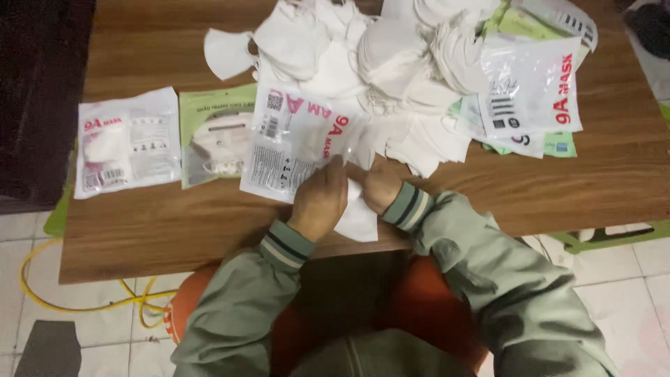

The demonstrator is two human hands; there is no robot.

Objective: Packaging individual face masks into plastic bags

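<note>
My left hand (319,201) grips the near edge of a clear plastic pouch with red and black print (293,139) that lies on the wooden table (139,216). My right hand (380,185) holds a folded white face mask (357,220) at the mouth of that pouch. The mask's lower part sticks out below both hands. Whether part of the mask is inside the pouch is hidden by my fingers.
A heap of loose white masks (363,56) covers the far middle of the table. Two filled pouches lie at left, one white (129,139) and one green (213,136). Several empty pouches (534,87) are piled at right. A yellow cable (84,304) lies on the tiled floor.
</note>
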